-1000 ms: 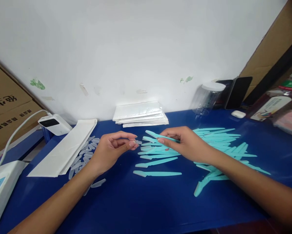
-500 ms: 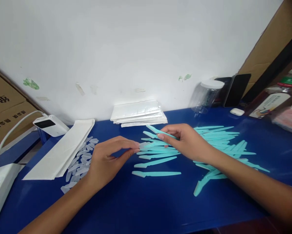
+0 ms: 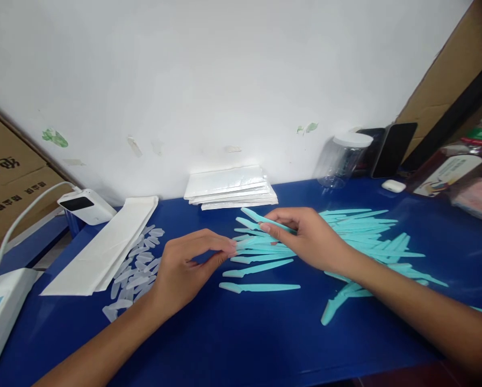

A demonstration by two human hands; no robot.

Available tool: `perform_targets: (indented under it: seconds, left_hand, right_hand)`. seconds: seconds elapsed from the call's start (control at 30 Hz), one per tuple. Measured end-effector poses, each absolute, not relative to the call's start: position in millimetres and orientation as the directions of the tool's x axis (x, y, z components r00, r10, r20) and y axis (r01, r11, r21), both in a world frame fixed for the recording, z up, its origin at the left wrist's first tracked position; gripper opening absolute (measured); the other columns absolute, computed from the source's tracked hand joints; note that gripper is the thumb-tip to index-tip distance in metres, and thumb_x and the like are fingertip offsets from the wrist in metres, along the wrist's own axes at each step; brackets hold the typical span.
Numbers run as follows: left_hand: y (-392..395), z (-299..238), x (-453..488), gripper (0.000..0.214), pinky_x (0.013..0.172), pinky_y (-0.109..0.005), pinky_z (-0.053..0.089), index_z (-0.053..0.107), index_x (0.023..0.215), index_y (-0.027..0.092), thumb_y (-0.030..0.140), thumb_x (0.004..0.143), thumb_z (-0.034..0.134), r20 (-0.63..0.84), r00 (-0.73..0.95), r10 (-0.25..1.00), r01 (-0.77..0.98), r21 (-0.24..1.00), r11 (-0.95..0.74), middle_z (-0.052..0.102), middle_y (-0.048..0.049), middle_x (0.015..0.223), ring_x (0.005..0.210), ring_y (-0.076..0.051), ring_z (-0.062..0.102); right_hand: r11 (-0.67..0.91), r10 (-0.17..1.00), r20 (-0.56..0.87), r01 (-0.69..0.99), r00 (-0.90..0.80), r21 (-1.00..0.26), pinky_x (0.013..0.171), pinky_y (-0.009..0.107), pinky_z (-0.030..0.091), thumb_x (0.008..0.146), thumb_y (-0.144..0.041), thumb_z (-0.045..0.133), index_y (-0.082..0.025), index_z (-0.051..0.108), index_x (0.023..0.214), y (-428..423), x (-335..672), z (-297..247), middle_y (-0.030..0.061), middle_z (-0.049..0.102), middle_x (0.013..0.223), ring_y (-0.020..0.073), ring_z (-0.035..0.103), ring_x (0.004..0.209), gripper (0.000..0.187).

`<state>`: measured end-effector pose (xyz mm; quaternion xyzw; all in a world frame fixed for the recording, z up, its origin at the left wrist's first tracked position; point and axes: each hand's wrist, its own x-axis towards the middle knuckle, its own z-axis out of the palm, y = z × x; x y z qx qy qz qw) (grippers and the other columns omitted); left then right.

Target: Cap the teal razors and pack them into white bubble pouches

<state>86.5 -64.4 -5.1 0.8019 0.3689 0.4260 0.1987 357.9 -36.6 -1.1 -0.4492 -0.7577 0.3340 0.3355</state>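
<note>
My left hand [image 3: 196,263] is closed in a pinch on a small clear blade cover at the tip end of a turquoise eyebrow razor; the cover mostly blends with the razors behind it. My right hand [image 3: 305,234] grips an eyebrow razor [image 3: 253,215] between thumb and fingers, its blade end pointing up and left. Whether other razors are also in those fingers I cannot tell. Below both hands several more razors [image 3: 259,287] lie side by side, blade ends to the left. Beside my left forearm is a heap of clear blade covers [image 3: 138,269].
A pile of turquoise razors [image 3: 369,236] spreads under and behind my right forearm. White folded packets [image 3: 228,185] stand against the wall, and long white sheets [image 3: 99,252] lie left. Around them are a white device with a cable [image 3: 86,207], a lidded clear jar [image 3: 341,161] and a bottle [image 3: 450,166].
My left hand has shifted slightly right, bringing the clear cover further over the razor's tip. My right hand keeps its grip almost unmoved. The whole view has drifted a little.
</note>
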Motion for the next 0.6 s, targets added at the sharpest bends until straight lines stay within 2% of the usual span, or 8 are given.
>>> perform_targets:
  seconds: [0.17, 0.33, 0.43, 0.53, 0.6]
  left_hand:
    - [-67.0, -9.5, 91.1, 0.012, 0.081, -0.032, 0.068, 0.086, 0.092, 0.029, 0.022, 0.098, 0.077, 0.564, 0.370, 0.739, 0.396, 0.623, -0.674, 0.087, -0.0004, 0.096, 0.089, -0.022, 0.084]
    - [-69.3, -11.2, 90.4, 0.020, 0.087, -0.030, 0.068, 0.085, 0.102, 0.031, 0.015, 0.099, 0.073, 0.601, 0.428, 0.674, 0.391, 0.549, -0.738, 0.087, 0.0009, 0.104, 0.096, -0.020, 0.084]
    - [-66.4, 1.0, 78.6, 0.014, 0.091, -0.035, 0.067, 0.086, 0.102, 0.032, 0.021, 0.095, 0.080, 0.651, 0.430, 0.626, 0.507, 0.400, -0.764, 0.086, 0.0002, 0.110, 0.098, -0.023, 0.083]
    - [-55.8, 22.5, 53.9, 0.002, 0.088, -0.037, 0.064, 0.085, 0.092, 0.032, 0.031, 0.089, 0.085, 0.746, 0.289, 0.600, 0.699, 0.264, -0.665, 0.085, 0.0006, 0.097, 0.090, -0.025, 0.080]
    - [-45.1, 37.0, 31.7, 0.006, 0.082, -0.035, 0.062, 0.082, 0.088, 0.031, 0.036, 0.089, 0.084, 0.790, 0.223, 0.571, 0.787, 0.200, -0.584, 0.082, 0.0007, 0.086, 0.083, -0.024, 0.077]
  right_hand:
    - [0.387, 0.893, 0.200, 0.460, -0.404, -0.799, 0.064, 0.032, 0.040, 0.107, -0.053, 0.059, -0.023, 0.074, 0.089, -46.3, 347.0, -2.9, -0.0002, 0.069, 0.076, 0.0171, 0.056, 0.068, 0.039]
    - [0.378, 0.889, 0.172, 0.465, -0.425, -0.800, 0.063, 0.031, 0.040, 0.108, -0.055, 0.058, -0.024, 0.075, 0.096, -48.5, 345.3, -6.1, -0.0004, 0.069, 0.077, 0.0174, 0.056, 0.067, 0.038]
    - [0.419, 0.884, 0.203, 0.521, -0.422, -0.744, 0.066, 0.032, 0.043, 0.109, -0.053, 0.055, -0.024, 0.075, 0.096, -42.6, 350.9, -8.2, 0.0018, 0.072, 0.081, 0.0196, 0.061, 0.072, 0.038]
    - [0.482, 0.856, 0.228, 0.557, -0.464, -0.676, 0.075, 0.036, 0.051, 0.110, -0.048, 0.053, -0.025, 0.078, 0.110, -35.6, 355.8, -13.6, 0.0067, 0.078, 0.102, 0.0242, 0.069, 0.089, 0.035]
    - [0.543, 0.814, 0.237, 0.549, -0.531, -0.635, 0.086, 0.040, 0.054, 0.110, -0.045, 0.054, -0.025, 0.079, 0.122, -32.2, 357.3, -18.9, 0.0098, 0.078, 0.115, 0.0281, 0.070, 0.103, 0.034]
